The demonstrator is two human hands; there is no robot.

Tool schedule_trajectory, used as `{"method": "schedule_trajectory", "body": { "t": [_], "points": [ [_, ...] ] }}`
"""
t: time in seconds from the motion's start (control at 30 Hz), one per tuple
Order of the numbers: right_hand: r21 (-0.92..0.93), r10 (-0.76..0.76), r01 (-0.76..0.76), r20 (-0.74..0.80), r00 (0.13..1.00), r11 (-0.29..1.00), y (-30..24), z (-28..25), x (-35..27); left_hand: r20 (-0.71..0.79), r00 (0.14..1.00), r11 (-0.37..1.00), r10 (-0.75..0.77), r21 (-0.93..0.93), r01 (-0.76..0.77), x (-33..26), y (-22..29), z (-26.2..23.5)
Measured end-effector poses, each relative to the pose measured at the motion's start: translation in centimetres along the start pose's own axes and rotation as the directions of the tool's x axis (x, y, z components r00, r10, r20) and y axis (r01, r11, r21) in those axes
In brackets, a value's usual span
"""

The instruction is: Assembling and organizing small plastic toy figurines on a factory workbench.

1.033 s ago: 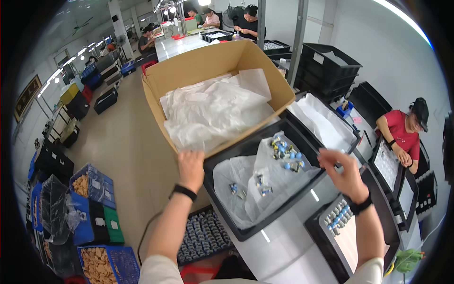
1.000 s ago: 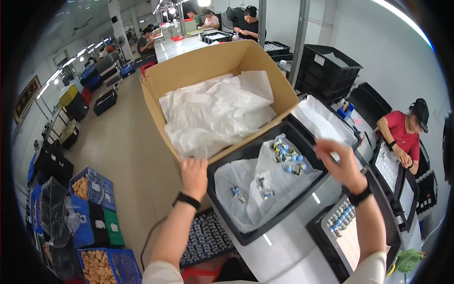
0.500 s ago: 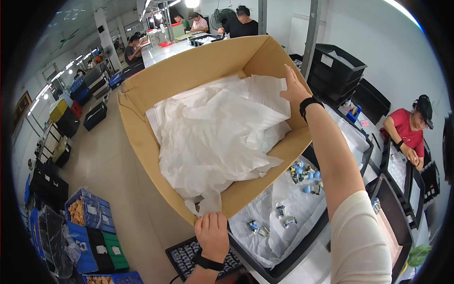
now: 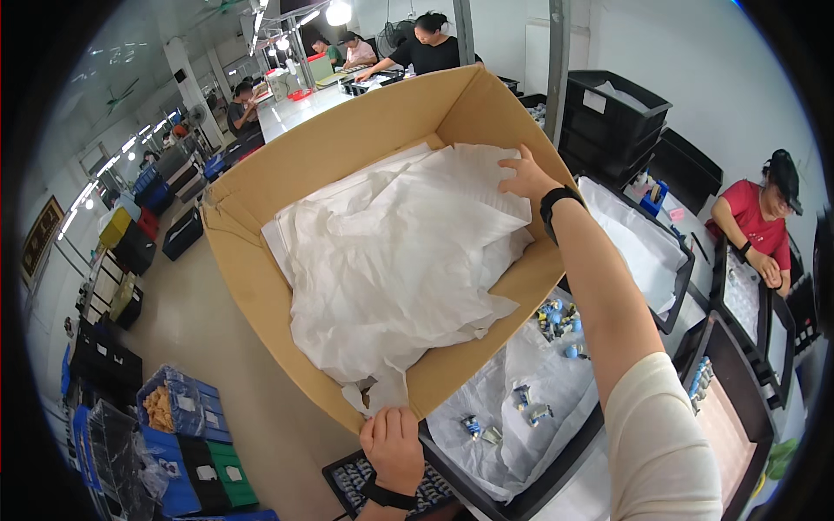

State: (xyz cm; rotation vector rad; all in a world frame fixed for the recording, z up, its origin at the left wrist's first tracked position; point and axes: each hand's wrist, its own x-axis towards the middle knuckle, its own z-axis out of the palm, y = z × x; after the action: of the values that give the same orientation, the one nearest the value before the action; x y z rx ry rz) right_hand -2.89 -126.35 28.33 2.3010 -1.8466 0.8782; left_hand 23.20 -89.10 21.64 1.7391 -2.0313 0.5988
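A large cardboard box (image 4: pixel 343 130) is held up tilted in front of me, its open side toward me. Inside lie crumpled sheets of white packing paper (image 4: pixel 391 247). My left hand (image 4: pixel 393 447) is closed over the box's near lower rim, beside a torn strip of the paper. My right hand (image 4: pixel 528 181) reaches over the box's right side with its fingers apart. Its fingertips are at the paper's upper right edge; whether they press on it I cannot tell. Below the box, a black tray (image 4: pixel 521 486) lined with white sheet holds several small blue and yellow figures (image 4: pixel 556 319).
A second lined black tray (image 4: pixel 638 252) lies right of my forearm. Under my left hand is a tray of small parts (image 4: pixel 347 478). Stacked black bins (image 4: pixel 608 122) stand behind. A co-worker in red (image 4: pixel 751 217) sits at right. Blue crates (image 4: pixel 187 399) stand on the left floor.
My right hand has come down and inward from the box's side wall to the paper's edge. The box has shifted slightly left in view, and my left hand still grips its rim.
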Motion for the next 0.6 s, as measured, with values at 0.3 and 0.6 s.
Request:
{"method": "schedule_trajectory", "body": {
  "t": [0.3, 0.6],
  "points": [
    [0.457, 0.243, 0.185, -0.724, 0.646, 0.870, -0.2, -13.8, -2.2, 0.022, 0.999, 0.997, -0.025, -0.078, 0.027, 1.6, -0.5, -0.2],
    [-0.540, 0.492, -0.601, -0.351, 0.797, 0.589, 30.9, -30.0, -24.7, -0.048, 0.999, 0.995, -0.012, -0.096, 0.007, 2.0, -0.3, -0.4]
  ]
}}
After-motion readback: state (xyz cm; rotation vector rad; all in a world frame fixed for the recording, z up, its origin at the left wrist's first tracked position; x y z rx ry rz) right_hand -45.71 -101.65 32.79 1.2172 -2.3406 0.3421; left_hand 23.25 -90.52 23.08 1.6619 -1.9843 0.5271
